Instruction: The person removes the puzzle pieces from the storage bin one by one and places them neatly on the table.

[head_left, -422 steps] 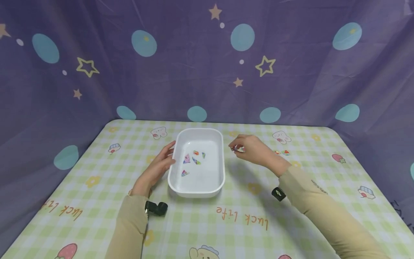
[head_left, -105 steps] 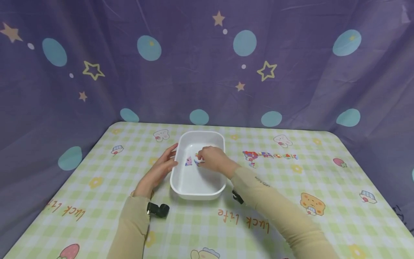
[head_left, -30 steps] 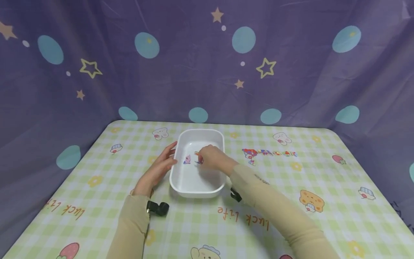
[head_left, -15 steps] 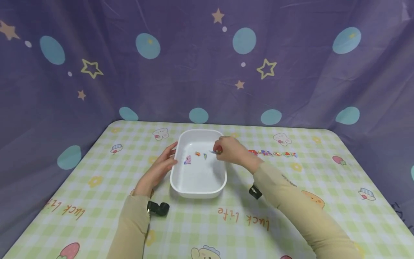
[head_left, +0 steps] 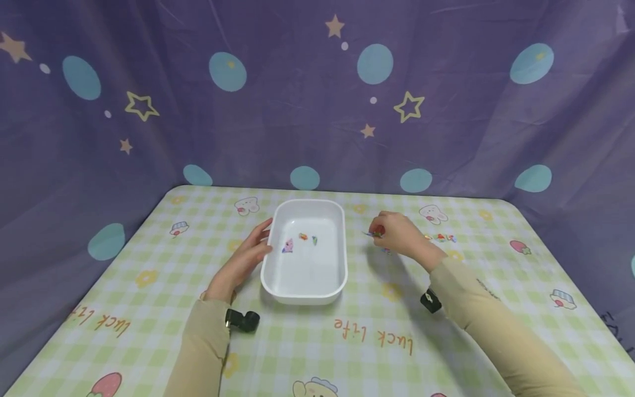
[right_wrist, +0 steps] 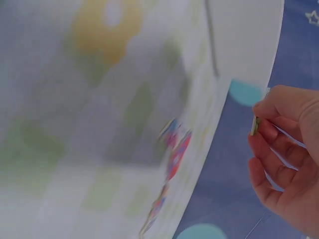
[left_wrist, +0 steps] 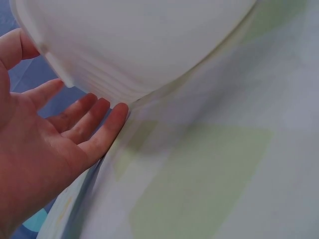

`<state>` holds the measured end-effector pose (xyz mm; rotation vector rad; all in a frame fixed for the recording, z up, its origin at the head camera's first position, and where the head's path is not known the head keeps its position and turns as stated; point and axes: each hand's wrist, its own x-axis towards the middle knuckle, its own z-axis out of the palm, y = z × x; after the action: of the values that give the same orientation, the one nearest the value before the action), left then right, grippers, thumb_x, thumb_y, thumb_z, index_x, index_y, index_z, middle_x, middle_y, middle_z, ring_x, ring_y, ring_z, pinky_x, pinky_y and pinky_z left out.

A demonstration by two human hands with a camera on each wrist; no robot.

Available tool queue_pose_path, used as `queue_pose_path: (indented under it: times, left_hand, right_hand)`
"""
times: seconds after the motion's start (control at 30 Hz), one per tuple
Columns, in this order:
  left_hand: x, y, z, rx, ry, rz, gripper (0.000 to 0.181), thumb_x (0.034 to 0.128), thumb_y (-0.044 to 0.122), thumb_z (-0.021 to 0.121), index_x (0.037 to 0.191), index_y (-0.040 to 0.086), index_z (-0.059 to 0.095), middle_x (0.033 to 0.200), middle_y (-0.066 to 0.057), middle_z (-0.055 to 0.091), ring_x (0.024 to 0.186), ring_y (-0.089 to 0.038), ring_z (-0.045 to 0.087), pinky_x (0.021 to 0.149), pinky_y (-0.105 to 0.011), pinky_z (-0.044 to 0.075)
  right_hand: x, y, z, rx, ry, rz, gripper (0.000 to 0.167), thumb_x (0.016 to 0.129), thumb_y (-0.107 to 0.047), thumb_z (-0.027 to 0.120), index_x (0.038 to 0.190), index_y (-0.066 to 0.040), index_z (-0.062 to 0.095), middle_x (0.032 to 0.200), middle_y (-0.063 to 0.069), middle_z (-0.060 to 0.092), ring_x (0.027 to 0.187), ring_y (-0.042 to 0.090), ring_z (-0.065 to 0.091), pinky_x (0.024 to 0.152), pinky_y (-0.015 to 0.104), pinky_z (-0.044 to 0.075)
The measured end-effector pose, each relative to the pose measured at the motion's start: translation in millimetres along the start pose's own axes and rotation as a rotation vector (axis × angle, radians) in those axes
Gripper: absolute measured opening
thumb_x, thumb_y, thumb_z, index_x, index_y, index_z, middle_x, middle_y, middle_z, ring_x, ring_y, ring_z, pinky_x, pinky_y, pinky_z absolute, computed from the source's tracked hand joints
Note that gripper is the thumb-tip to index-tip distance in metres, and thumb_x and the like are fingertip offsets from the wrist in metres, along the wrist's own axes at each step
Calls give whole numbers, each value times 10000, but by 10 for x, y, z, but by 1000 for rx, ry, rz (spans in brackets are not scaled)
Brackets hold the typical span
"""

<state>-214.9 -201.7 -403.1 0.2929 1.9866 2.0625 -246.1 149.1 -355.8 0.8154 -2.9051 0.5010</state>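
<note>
At the near side, the tablecloth (head_left: pixel 278 358) has orange writing (head_left: pixel 372 334) which reads "Luck Life", upside down from this side. Two beige sleeves (head_left: pixel 195 347) come from the near edge, with a black camera (head_left: pixel 430 301) at each wrist; the right sleeve carries small lettering, too tiny to read.

The left hand (head_left: pixel 241 264) stands at the left of the white tray (head_left: pixel 305 281), its fingers spread and rather straight, the tips touching the rim and the outer wall without closing round it. Inside the tray lie a pink piece (head_left: pixel 288 246) at left, a green piece (head_left: pixel 315 240) at right, and an orange piece (head_left: pixel 303 236) between them, slightly farther.

To the right of the tray, a loose piece (head_left: pixel 387 251) lies just on the near side of the right hand (head_left: pixel 398 234). This hand is above the cloth, bent inward, and pinches a small flat piece (right_wrist: pixel 254 125) between thumb and fingers. A row of colourful pieces (head_left: pixel 440 238) continues to the right, partly hidden by the hand.

Farthest hangs a purple curtain (head_left: pixel 297 121) with stars.
</note>
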Motion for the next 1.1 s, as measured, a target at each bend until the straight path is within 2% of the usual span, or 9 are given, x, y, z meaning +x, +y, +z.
queue_pose_path:
  times: [0.23,0.5,0.83,1.1]
  left_hand:
    - [66,-105,-57,9,10,7,741,838,26,476,1470,173,118,1464,-186,198,1296,-369,289,1072,-465,272]
    - [70,-106,-54,20,18,-5,740,841,35,483,1470,176,120,1466,-182,200,1294,-360,296,1061,-443,299]
    - [74,-128,-66,41,29,-15,729,835,45,486,1464,205,152,1457,-165,223,1286,-348,313,1063,-451,291]
    - [63,-128,-60,37,32,-15,735,827,54,496,1461,211,161,1455,-157,229,1283,-350,320,1066,-464,278]
  right_hand:
    - [-161,272,16,-55,-20,96,189,731,-232,721,891,-134,694,803,-33,611,700,123,568,576,293,461]
    - [-264,504,91,-49,-44,102,161,731,-174,709,877,-106,699,758,-13,605,702,143,566,617,315,471]
    - [-365,647,137,-30,-107,169,115,735,-123,671,850,-127,680,814,8,656,760,182,595,635,356,485]
    - [-382,682,150,-10,-97,175,154,728,-87,639,862,-134,700,847,20,676,810,212,618,682,382,497]
